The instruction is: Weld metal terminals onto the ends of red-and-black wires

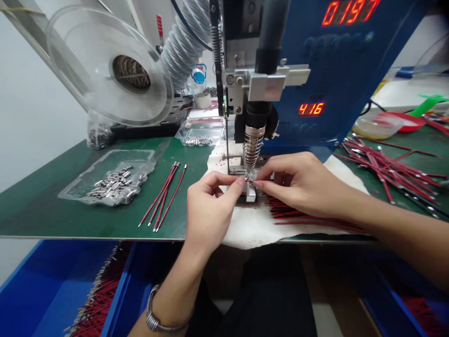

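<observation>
Both my hands meet at the small metal block (250, 194) under the spring-wrapped tip (253, 140) of a blue machine (315, 61). My left hand (213, 206) pinches thumb to forefinger on a tiny part that its fingertips mostly hide. From the right, my right hand (294, 180) pinches a red wire, whose short end shows between the two hands just over the block. Beneath my right hand lies a row of red wires (298, 215) on white paper (245, 229).
A clear plastic tray (75, 194) of metal terminals stands left, with several finished-looking wires (163, 201) beside it. More red wires (389, 164) are heaped right. Blue bins (119, 299) sit below the table's front edge. A clear reel (84, 79) stands back left.
</observation>
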`<state>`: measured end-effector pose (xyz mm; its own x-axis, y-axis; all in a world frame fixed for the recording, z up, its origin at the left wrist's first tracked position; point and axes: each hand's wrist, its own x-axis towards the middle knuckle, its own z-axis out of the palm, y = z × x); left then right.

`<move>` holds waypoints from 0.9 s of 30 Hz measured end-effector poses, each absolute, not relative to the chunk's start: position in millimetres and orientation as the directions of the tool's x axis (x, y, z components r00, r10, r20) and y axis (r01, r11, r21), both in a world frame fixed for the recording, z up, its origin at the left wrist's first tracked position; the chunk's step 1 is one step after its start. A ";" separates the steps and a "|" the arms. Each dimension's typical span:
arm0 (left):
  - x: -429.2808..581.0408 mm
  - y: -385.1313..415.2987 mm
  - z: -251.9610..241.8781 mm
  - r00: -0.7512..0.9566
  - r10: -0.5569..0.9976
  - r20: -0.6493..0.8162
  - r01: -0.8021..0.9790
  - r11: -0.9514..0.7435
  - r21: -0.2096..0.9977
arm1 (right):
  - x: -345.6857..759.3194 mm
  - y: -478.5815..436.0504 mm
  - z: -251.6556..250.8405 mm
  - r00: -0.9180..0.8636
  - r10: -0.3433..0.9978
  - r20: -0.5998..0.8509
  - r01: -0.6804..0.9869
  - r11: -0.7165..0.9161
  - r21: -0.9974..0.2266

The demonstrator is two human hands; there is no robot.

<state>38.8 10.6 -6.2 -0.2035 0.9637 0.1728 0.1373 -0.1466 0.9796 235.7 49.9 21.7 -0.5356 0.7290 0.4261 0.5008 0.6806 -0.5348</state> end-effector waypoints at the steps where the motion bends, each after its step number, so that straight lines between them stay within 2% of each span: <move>1: 38.8 10.2 -6.7 -0.211 0.963 0.171 0.145 -0.142 0.979 | 235.2 49.4 21.8 -0.530 0.736 0.420 0.501 0.672 -0.545; 13: 39.6 7.2 -7.5 -0.247 0.947 0.206 0.165 -0.168 0.972 | 235.3 49.6 22.1 -0.547 0.701 0.458 0.490 0.712 -0.503; 22: 38.7 8.8 -9.9 -0.232 0.945 0.230 0.161 -0.196 0.967 | 241.4 55.3 22.0 -0.589 0.642 0.490 0.528 0.765 -0.369; 27: 39.9 11.8 -11.6 -0.223 0.942 0.252 0.164 -0.219 0.962 | 245.2 57.5 22.1 -0.620 0.622 0.478 0.524 0.782 -0.337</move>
<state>39.9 11.8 -11.6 -0.2227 0.9417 0.2524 0.1640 -0.2190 0.9618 245.2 57.5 22.1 -0.6205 0.6216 0.4782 0.5241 0.7823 -0.3368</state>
